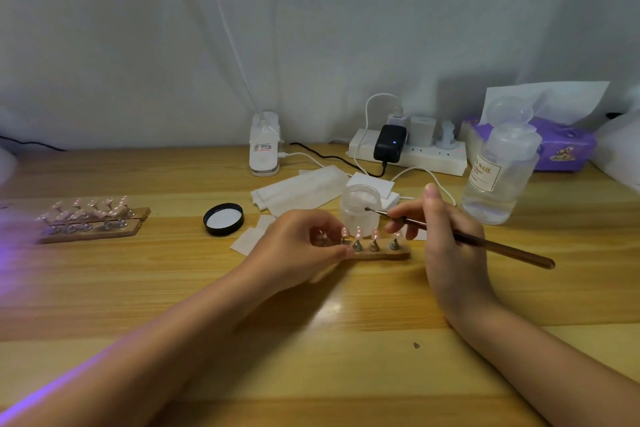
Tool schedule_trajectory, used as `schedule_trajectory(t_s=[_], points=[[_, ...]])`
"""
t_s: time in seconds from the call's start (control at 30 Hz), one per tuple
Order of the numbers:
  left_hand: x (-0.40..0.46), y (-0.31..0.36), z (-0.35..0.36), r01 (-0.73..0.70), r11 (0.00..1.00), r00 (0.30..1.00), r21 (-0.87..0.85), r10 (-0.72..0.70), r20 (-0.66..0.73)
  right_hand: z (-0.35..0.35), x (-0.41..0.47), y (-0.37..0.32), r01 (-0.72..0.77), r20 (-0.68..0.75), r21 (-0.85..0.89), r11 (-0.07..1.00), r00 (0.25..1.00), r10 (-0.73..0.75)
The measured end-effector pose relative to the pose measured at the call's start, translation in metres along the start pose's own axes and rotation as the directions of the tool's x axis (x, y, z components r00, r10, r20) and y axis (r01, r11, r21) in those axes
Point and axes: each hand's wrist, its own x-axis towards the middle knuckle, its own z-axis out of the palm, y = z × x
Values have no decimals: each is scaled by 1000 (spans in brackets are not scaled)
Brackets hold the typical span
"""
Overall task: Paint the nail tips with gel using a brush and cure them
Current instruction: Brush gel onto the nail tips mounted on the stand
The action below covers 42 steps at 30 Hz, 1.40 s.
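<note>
The brush [460,237] is pinched in the right hand [446,236], its tip at the open jar [360,210]. The wooden strip [384,256] of nail tips [358,231] on the table [311,340] is gripped by the left hand [298,243]. Little gel should be loaded (excess wiped on the rim).

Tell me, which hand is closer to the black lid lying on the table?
Left. The left hand holds the wooden nail strip just right of the black lid. The right hand, gripping the brush, sits farther right, beyond the open jar.
</note>
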Motion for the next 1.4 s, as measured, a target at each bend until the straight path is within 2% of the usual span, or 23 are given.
schedule_trajectory(t_s=[0.33,0.47,0.57,0.73,0.87,1.17,1.4], points=[[1,-3,3,-88,996,994,-19,87,-74,-1,2,-1,-37,-5,9,999,999,37],[0,-2,3,-197,980,974,16,198,-111,-1,2,-1,-32,-2,22,999,999,32],[-3,-5,5,-296,952,938,81,305,-162,-1,2,-2,-25,3,26,999,1000,25],[-12,-4,4,-461,887,831,40,446,-332,-2,1,-1,-12,28,32,999,1000,11],[-15,-5,5,-459,885,833,-83,396,-385,-2,0,0,25,64,32,999,998,-27],[-12,-13,10,-420,902,847,-101,349,-401,0,-4,4,103,62,18,994,993,-104],[-10,-15,9,-357,925,881,-129,288,-376,1,-7,8,369,193,-129,921,920,-341]])
